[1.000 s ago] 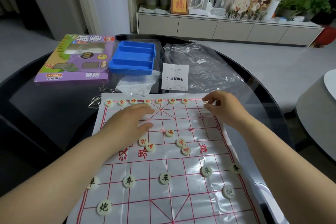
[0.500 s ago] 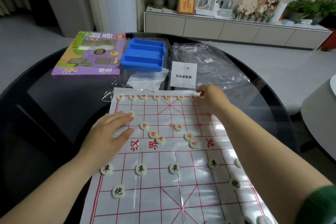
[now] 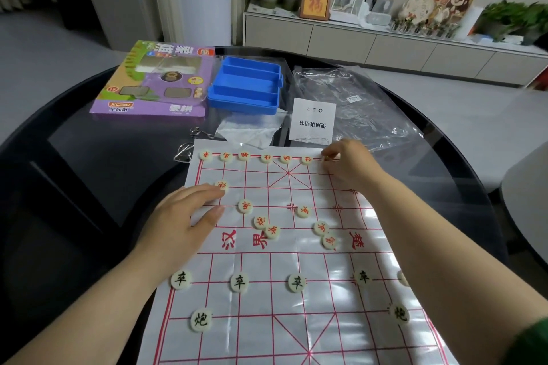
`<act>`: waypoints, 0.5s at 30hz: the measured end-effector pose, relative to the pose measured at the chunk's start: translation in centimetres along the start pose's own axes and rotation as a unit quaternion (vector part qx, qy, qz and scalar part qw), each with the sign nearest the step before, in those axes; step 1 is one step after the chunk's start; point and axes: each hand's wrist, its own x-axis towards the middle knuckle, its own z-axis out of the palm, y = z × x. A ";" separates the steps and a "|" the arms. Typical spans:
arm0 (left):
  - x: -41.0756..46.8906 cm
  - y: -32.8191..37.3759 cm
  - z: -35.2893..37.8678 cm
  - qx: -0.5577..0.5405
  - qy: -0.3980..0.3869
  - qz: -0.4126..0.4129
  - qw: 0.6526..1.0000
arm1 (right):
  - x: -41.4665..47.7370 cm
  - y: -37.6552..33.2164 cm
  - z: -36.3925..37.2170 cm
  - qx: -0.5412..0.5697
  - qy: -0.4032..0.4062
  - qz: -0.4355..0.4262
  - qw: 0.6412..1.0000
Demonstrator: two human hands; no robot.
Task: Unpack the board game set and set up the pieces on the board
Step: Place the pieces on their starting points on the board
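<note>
Right fingers (image 3: 326,157): pinched together at the far edge of the board, just right of the sixth red piece in the back row; whether a piece sits between them cannot be told.
Right hand (image 3: 348,167): over the far right part of the board, forearm crossing the right side.
Left fingers (image 3: 212,197): flat and spread, holding nothing, pressing the sheet; the tips touch a red piece (image 3: 222,186).
Left hand (image 3: 181,222): palm down on the left border.
Board (image 3: 267,335): glossy white sheet with a red grid, lying on the tabletop (image 3: 89,175).
Back row (image 3: 255,156): six red-lettered discs along the far line.
Loose red pieces (image 3: 267,227): scattered near the middle.
Black pieces (image 3: 238,282): placed on the near half.
Blue tray (image 3: 246,86): beyond the board, beside the purple box (image 3: 154,83).
Leaflet (image 3: 312,123): near the plastic bag (image 3: 364,109).
</note>
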 end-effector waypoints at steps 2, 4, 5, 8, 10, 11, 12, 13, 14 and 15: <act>0.0 0.1 0.0 0.002 0.003 0.002 1.000 | -0.3 0.0 -0.2 0.017 0.004 0.003 1.000; 0.0 0.2 -0.1 0.001 0.004 0.003 1.000 | -1.1 -0.3 -0.7 0.040 0.030 -0.002 0.999; 0.0 0.2 -0.1 -0.001 0.004 0.002 1.000 | -1.6 -0.5 -1.0 0.048 0.040 -0.011 0.998; -0.1 0.3 -0.1 -0.008 0.002 0.001 1.000 | -3.7 -1.6 -1.4 0.045 -0.011 -0.062 0.997; -0.2 0.4 -0.2 -0.015 0.004 0.006 1.000 | -5.2 -2.4 -1.4 0.037 -0.080 -0.086 0.992; -0.3 0.5 -0.2 -0.019 0.008 0.010 1.000 | -5.8 -2.7 -1.2 0.033 -0.107 -0.094 0.989; -0.3 0.5 -0.2 -0.022 0.013 0.011 1.000 | -6.3 -3.0 -1.1 0.025 -0.127 -0.099 0.987; -0.3 0.6 -0.3 -0.025 0.018 0.011 0.999 | -6.7 -3.2 -0.9 0.015 -0.140 -0.106 0.984; -0.4 0.6 -0.3 -0.027 0.022 0.009 0.999 | -6.9 -3.3 -0.8 0.007 -0.149 -0.110 0.983; -0.4 0.7 -0.4 -0.027 0.024 0.008 0.999 | -7.1 -3.4 -0.6 0.001 -0.154 -0.113 0.982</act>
